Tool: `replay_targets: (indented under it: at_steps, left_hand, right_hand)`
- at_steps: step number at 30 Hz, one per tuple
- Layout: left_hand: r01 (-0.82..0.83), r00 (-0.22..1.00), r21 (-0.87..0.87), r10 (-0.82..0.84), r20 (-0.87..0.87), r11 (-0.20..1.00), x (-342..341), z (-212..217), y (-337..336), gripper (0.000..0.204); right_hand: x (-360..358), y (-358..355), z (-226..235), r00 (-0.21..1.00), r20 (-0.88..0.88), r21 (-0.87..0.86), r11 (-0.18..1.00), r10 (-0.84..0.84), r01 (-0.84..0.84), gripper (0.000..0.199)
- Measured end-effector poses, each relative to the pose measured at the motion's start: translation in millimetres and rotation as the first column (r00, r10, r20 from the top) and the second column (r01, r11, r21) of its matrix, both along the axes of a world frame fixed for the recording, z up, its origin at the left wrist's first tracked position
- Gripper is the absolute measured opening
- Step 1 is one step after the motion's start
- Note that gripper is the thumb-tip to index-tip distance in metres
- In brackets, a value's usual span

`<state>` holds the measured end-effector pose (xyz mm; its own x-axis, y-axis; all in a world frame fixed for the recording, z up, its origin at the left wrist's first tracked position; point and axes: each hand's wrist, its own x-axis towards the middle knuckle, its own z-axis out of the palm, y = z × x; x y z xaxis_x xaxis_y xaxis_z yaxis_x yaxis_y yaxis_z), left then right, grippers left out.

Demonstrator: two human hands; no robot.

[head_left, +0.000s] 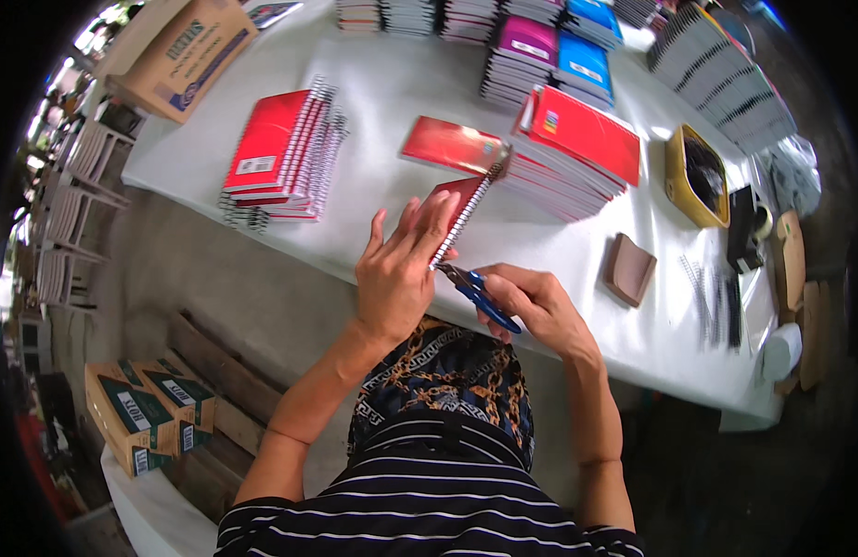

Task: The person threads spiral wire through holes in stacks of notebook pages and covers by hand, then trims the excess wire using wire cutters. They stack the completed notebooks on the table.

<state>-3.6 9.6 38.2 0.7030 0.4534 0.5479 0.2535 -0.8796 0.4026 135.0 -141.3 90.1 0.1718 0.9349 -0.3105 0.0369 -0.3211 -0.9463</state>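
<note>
A red spiral notebook (pixel 463 188) is at the table's front edge, its wire binding slanting up to the right. My left hand (pixel 399 269) grips it, fingers laid over the cover and a fingertip showing beside the coil. Blue-handled pliers (pixel 487 300) are in my right hand (pixel 531 306), fingers wrapped round the handles. Their jaws meet the near end of the wire binding; whether they bite on the wire is too small to tell. Just beyond lies a flat red cover or booklet (pixel 450 145). To its right is a tall stack of red notebooks (pixel 577 153).
Another red notebook stack (pixel 276 153) stands left, near a cardboard box (pixel 183 56). Purple (pixel 524 46) and blue notebooks (pixel 585 65) are piled behind. At right are a yellow basket (pixel 686 176), a brown block (pixel 630 269) and loose wire coils (pixel 703 297). Cartons (pixel 150 413) sit lower left.
</note>
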Motion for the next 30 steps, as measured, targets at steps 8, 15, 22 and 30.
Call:
replay_targets:
  at_steps: [8, 15, 22, 30]
  left_hand:
    - [-0.306, 0.952, 0.414, 0.266, 0.153, 0.857, -31, 77, 104, 0.062]
    - [-0.114, 0.984, 0.272, 0.07, 0.167, 0.955, -81, 76, 178, 0.054]
    - [0.737, 0.621, -0.259, -0.475, 0.624, 0.624, -62, 75, 210, 0.078]
    - [0.372, 0.919, -0.674, -0.148, 0.366, 0.639, -83, 85, 254, 0.068]
  right_hand:
    - [29, 7, -24, 0.621, 0.749, 0.159, 0.972, -0.231, 0.17, 0.032]
    - [20, 35, -40, 0.481, 0.773, 0.455, 0.89, -0.414, 0.034, 0.063]
    - [-11, 173, 27, 0.98, -0.196, 0.655, 0.738, -0.042, 0.163, 0.046]
    - [-48, 239, 28, 0.495, 0.61, 0.779, 0.356, -0.619, -0.516, 0.031]
